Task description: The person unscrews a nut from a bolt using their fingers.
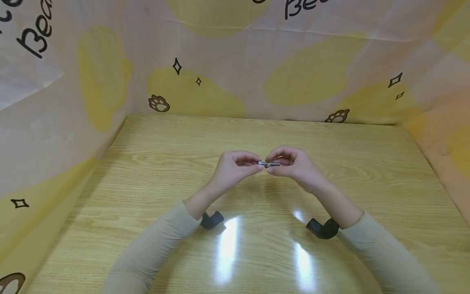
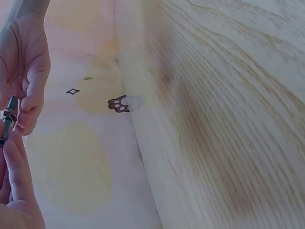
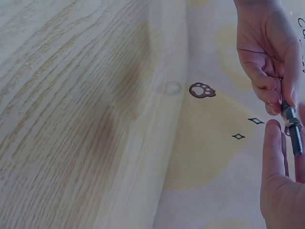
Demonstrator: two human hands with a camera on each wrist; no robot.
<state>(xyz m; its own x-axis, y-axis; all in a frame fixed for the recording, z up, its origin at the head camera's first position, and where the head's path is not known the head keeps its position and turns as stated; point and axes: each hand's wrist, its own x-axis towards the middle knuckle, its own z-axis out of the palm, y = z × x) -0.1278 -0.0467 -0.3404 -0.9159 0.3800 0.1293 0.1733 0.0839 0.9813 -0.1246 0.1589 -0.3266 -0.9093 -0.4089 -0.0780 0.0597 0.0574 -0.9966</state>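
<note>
A metal bolt (image 3: 296, 141) is held above the tabletop (image 1: 176, 134), a nut (image 3: 293, 127) partway along it. From here, the left hand (image 1: 232, 167) has its grip pinched on the head end; the right hand's (image 1: 296, 165) curls around the nut. 2 black curved pieces (image 1: 213, 221) show beside the sleeves (image 1: 158, 245); behind hangs paw-printed cloth (image 1: 238, 61).

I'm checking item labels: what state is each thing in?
Bolt: held above the table.
Nut: on the bolt, partway along its shaft.
Left hand: pinches the bolt's head end.
Right hand: curved about the nut; contact unclear.
Left black curved piece: partly hidden.
Right black curved piece: partly hidden.
</note>
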